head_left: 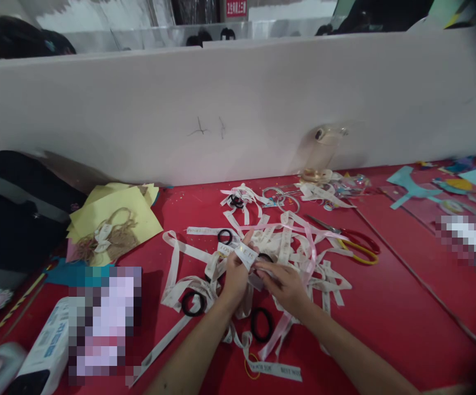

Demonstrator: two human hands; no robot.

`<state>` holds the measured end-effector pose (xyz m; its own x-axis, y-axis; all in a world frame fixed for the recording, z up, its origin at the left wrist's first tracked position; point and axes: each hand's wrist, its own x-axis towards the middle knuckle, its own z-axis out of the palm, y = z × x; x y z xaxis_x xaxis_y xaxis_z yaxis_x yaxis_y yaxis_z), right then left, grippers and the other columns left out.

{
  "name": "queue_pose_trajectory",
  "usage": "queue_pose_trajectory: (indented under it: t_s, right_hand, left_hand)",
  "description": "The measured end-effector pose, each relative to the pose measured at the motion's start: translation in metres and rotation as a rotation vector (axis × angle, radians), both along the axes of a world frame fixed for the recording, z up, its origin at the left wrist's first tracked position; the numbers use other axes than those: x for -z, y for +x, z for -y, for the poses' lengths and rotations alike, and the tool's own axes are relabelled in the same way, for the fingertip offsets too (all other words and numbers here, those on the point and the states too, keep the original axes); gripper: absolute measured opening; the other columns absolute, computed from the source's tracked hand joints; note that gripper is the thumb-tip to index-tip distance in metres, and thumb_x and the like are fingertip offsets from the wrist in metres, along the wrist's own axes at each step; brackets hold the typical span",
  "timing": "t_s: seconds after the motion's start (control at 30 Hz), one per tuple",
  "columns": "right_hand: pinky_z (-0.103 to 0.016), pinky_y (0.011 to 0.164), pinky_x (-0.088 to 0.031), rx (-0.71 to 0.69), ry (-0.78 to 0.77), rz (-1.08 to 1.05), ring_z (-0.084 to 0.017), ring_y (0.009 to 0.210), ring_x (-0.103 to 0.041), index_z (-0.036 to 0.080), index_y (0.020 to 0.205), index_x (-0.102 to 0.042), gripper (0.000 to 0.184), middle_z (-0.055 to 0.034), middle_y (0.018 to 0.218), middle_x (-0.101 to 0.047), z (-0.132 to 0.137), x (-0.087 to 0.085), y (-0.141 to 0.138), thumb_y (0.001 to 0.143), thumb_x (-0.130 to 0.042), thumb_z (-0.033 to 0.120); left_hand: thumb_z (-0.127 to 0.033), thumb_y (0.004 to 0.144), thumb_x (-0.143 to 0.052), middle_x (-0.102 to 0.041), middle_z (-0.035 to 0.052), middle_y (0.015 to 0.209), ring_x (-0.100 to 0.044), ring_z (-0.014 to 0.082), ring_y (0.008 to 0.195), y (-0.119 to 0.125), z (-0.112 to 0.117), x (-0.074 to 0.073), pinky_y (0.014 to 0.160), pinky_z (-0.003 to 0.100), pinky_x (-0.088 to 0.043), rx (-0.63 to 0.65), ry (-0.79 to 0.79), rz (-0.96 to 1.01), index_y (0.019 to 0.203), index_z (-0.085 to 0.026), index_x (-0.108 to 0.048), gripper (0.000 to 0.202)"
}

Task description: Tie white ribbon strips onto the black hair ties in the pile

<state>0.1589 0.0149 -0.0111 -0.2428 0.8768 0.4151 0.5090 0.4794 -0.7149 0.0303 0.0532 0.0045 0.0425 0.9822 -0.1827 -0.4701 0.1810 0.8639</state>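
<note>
Left hand (234, 274) pinches a printed ribbon (244, 253) upright above the pile on the red bench (386, 307). Right hand (283, 282) fingers press together on its lower end, keeping it taut; hair ties (261, 325) lie near.

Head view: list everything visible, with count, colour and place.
Printed fabric ribbon strips: many, cream, heaped mid-table.
Satin ribbon: one, pink, across the heap.
Elastic hair bands: at least four, black, among the strips.
Scissors: one, red and yellow handles, right of heap.
Paper sheets: several, yellow, left, with jute twine on top.
Paper cut-outs: several, teal, far right.
Felt-covered table: red.
Partition wall: white, behind.
Left hand: pinching a ribbon strip.
Right hand: on the heap, fingers on a strip.
</note>
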Motion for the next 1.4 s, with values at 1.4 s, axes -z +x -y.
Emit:
queue_pose_trajectory:
  t_s: [1.4]
  right_hand:
    - [-0.024,0.059,-0.052,0.098,-0.269,-0.205,-0.016,0.067,-0.067,0.023,0.094,-0.057,0.011,-0.0013,0.079,-0.069,0.010,-0.009,-0.012,0.087,-0.057,0.032]
  left_hand:
    - [-0.035,0.071,-0.066,-0.039,-0.0070,0.052,-0.028,0.0053,0.043,0.006,0.004,0.005,0.041,0.019,-0.026,-0.126,-0.062,0.129,0.098,-0.018,-0.064,0.032]
